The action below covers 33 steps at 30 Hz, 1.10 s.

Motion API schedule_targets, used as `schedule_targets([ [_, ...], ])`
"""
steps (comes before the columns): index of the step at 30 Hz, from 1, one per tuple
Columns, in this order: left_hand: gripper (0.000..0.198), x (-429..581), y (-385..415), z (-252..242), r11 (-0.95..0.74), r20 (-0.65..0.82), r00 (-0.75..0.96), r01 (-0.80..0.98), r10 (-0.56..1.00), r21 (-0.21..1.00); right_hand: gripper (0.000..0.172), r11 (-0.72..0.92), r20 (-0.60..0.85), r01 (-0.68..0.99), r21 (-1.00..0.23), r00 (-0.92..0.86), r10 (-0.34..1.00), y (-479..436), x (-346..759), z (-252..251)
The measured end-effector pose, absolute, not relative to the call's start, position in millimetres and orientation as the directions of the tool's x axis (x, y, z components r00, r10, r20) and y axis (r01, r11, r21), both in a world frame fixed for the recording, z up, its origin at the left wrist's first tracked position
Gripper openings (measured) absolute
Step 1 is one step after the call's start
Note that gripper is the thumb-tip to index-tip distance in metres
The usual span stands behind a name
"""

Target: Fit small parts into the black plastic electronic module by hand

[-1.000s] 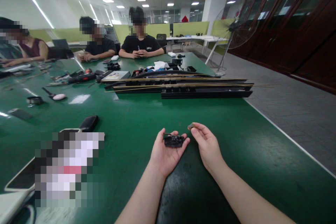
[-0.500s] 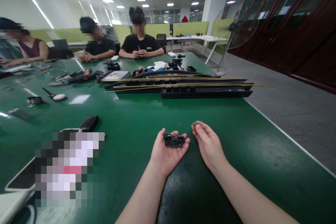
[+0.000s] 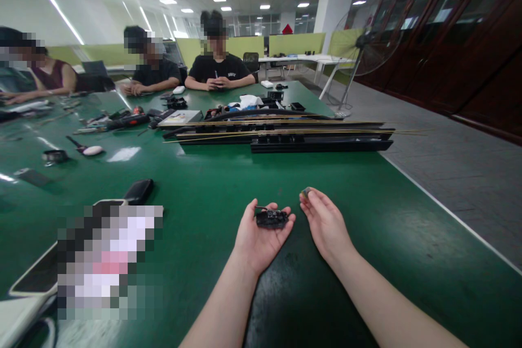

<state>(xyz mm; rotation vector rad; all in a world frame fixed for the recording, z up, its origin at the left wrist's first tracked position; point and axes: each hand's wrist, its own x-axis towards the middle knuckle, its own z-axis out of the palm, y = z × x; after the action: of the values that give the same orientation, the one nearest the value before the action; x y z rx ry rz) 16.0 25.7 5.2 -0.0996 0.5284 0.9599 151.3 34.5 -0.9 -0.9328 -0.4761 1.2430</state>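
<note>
My left hand [image 3: 261, 239] is palm up above the green table [image 3: 196, 239], fingers curled lightly around a small black part [image 3: 272, 219] with a thin lead or stick along its top edge. To its right, my right hand [image 3: 324, 217] pinches a tiny greyish piece [image 3: 305, 192] between thumb and fingertips; its kind is too small to make out. The two hands are a short gap apart, and the things in them do not touch.
Long black rails [image 3: 322, 145] with thin brass-coloured rods [image 3: 228, 133] lie across the table ahead. At left are a phone-like device [image 3: 36, 274], a black case [image 3: 138, 191] and a grey block [image 3: 31, 176]. Several people sit beyond; a fan [image 3: 361, 41] stands at right.
My right hand has shifted very slightly and turned the small greyish piece a little. My left hand with the black part is almost still.
</note>
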Motion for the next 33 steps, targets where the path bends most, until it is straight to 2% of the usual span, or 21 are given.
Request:
schedule_targets([
  [11,0.032,17.4,26.3,8.8,0.556,-0.51,0.417,-0.816,0.753,0.155,0.019,0.021,-0.182,-0.616,-0.787,0.265,0.947,33.7,152.3,-1.8],
  [33,0.03,15.6,25.9,5.0,0.584,-0.471,0.458,-0.796,0.754,0.161,0.02,0.023,-0.172,-0.584,-0.812,0.277,0.945,33.7,151.7,0.0],
])
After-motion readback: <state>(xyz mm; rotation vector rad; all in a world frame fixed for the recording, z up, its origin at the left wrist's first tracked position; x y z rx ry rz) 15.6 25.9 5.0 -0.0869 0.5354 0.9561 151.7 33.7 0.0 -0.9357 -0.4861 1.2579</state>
